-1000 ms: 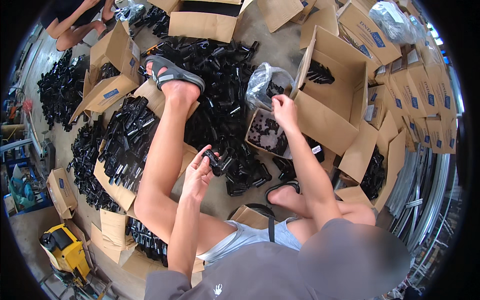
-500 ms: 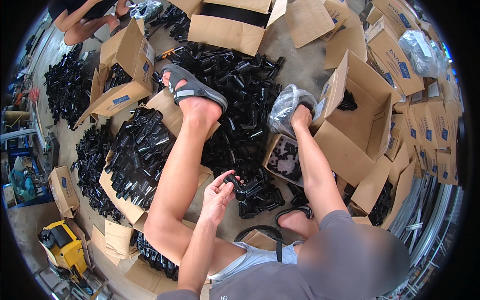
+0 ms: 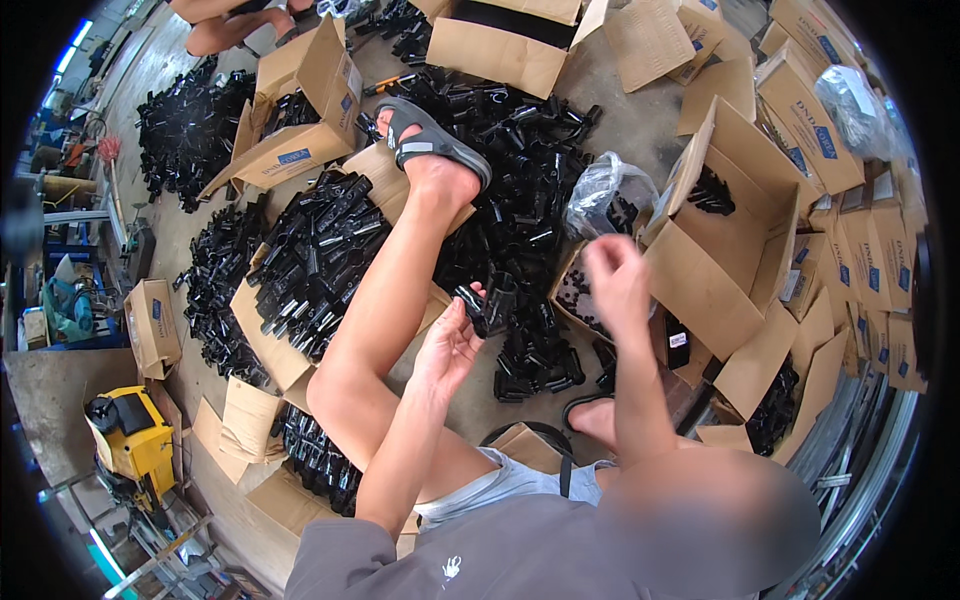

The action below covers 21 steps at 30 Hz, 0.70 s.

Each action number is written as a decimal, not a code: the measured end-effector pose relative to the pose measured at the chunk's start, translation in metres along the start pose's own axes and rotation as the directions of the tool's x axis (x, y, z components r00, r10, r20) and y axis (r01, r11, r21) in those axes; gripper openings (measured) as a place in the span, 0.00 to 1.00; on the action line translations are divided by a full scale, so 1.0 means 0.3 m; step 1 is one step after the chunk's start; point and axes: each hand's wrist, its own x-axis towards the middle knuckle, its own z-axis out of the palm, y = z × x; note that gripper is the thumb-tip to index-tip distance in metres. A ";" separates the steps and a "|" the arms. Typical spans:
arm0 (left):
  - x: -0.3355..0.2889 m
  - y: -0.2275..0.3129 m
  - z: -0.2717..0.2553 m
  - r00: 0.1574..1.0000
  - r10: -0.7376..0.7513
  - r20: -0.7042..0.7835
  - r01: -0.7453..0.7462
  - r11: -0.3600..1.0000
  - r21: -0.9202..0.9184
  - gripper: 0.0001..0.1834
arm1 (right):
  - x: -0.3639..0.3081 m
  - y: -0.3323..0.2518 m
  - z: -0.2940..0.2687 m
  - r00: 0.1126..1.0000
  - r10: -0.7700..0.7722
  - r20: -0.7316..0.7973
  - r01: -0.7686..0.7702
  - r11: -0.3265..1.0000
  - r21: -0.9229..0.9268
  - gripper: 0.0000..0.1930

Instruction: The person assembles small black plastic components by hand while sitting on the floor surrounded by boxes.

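My left hand [image 3: 450, 348] is closed round a black plastic fitting [image 3: 486, 310], tubular in shape, held above the floor between my legs. My right hand [image 3: 618, 284] is raised over a small carton [image 3: 566, 298] of small black pieces. Its fingers are bent together and slightly blurred, so whatever they pinch is hidden. Just beyond that hand, a clear plastic bag [image 3: 598, 192] with small black pieces inside stands with its mouth gaping. A large pile of black plastic fittings [image 3: 520, 215] spreads in front of me.
To the right stands a large open cardboard box [image 3: 690, 262] with some black parts inside. At left, black fittings [image 3: 315, 255] lie stacked on cardboard beside another open box [image 3: 300, 150]. A yellow machine [image 3: 140, 435] is at lower left. Another person [image 3: 225, 30] crouches at the far left.
My right hand has come out of the plastic bag and moved back toward me. The left hand still holds the black fitting. The whole view has shifted and turned slightly.
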 end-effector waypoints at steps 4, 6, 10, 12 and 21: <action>-0.058 0.039 0.044 0.996 0.088 0.016 -0.087 0.995 -0.047 0.15 | -0.339 -0.246 -0.031 0.934 0.028 0.357 -0.111 0.970 0.215 0.10; -0.089 0.040 0.052 0.993 0.104 0.056 -0.101 0.994 -0.047 0.15 | -0.402 -0.282 -0.059 0.899 -0.015 0.437 -0.101 0.965 0.241 0.10; -0.154 -0.030 0.152 0.997 0.067 0.049 -0.068 0.997 0.025 0.11 | -0.440 -0.278 -0.169 0.903 -0.079 0.422 -0.026 0.971 0.238 0.11; -0.203 -0.044 0.071 0.987 0.153 -0.038 -0.143 0.971 0.193 0.06 | -0.470 -0.312 -0.269 0.928 -0.106 0.357 0.053 0.987 0.155 0.12; -0.202 -0.141 0.072 0.903 0.018 0.430 -0.128 0.965 0.229 0.23 | -0.557 -0.180 -0.347 0.959 -0.151 0.240 0.053 0.927 0.372 0.12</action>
